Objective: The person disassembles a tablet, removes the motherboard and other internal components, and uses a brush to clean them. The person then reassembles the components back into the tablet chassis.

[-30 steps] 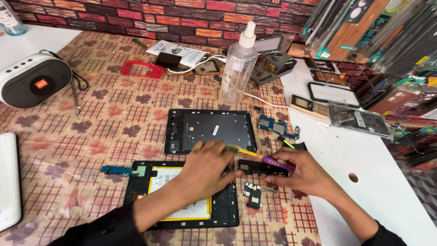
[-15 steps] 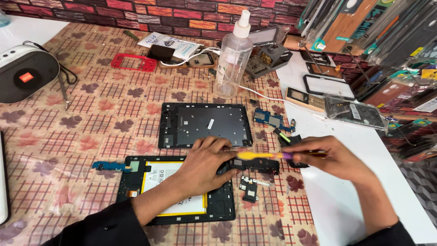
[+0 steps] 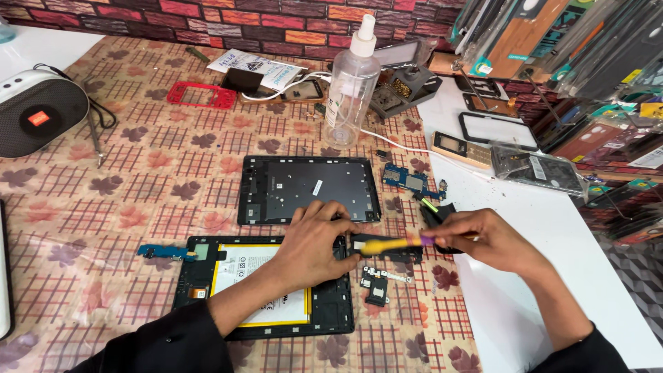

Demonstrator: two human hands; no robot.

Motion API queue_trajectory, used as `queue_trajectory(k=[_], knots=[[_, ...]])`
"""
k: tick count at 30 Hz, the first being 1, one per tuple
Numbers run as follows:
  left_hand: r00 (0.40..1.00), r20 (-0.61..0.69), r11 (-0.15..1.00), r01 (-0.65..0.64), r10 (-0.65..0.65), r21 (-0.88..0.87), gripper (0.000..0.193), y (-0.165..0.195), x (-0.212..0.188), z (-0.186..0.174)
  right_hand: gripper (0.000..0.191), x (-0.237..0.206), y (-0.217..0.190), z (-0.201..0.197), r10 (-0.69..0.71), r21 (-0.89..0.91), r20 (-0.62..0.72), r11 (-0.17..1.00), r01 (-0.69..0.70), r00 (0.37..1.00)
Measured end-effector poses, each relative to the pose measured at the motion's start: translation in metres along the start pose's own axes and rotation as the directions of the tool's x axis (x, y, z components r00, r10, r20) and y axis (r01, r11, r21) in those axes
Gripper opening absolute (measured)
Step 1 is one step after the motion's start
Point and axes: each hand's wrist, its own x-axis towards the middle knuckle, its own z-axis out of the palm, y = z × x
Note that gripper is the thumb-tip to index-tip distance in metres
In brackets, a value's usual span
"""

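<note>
left hand (image 3: pixel 314 242): palm down on the top right corner of the opened black tablet body with the yellow-edged white battery (image 3: pixel 262 284); fingers spread and pressing flat, not wrapped around anything; looks like it's there to stop the tablet sliding on the cloth

right hand (image 3: pixel 483 238): fingers pinched tight on the purple end of a yellow-handled screwdriver (image 3: pixel 390 243); held nearly level, tip aimed left at the tablet's top right corner, just beside the left fingertips

tablet spot: near edge of the table, sitting on the brown leaf-pattern checked tablecloth (image 3: pixel 138 179)

removed bits: dark grey tablet back plate (image 3: pixel 307 188) lies just behind the tablet; small blue circuit board (image 3: pixel 406 179) to its right; small black and silver parts (image 3: pixel 376 284) beside the tablet, all within easy reach

background: clear plastic squeeze bottle with white nozzle (image 3: pixel 351 83) standing upright; white rounded speaker with orange button (image 3: pixel 38 114) far left
</note>
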Motion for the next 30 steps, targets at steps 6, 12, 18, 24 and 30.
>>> queue_trajectory(k=[6,12,18,24,30], knots=[[1.000,-0.001,1.000,-0.004,0.004,0.006,0.044,-0.0028,-0.0002,0.0020,0.036,-0.0020,-0.0074,-0.0001,-0.005,-0.096,-0.056,0.995,0.000,0.998],[1.000,0.001,1.000,0.009,-0.009,-0.009,0.043,-0.0036,-0.0004,0.0028,0.036,-0.0013,-0.0111,-0.0014,-0.082,-0.130,-0.118,0.989,0.067,0.990],[1.000,-0.004,1.000,0.005,-0.005,-0.012,0.042,-0.0034,-0.0004,0.0033,0.039,-0.0008,-0.0087,-0.0016,-0.072,-0.119,-0.127,0.991,0.057,0.989],[1.000,-0.001,1.000,0.006,-0.006,-0.012,0.043,-0.0034,-0.0005,0.0030,0.040,-0.0018,-0.0073,-0.0026,-0.049,-0.117,-0.142,0.993,0.032,0.989],[1.000,-0.006,1.000,0.011,-0.011,-0.015,0.043,-0.0030,-0.0003,0.0033,0.038,-0.0013,-0.0095,-0.0044,-0.122,-0.194,-0.123,0.976,0.096,0.985]])
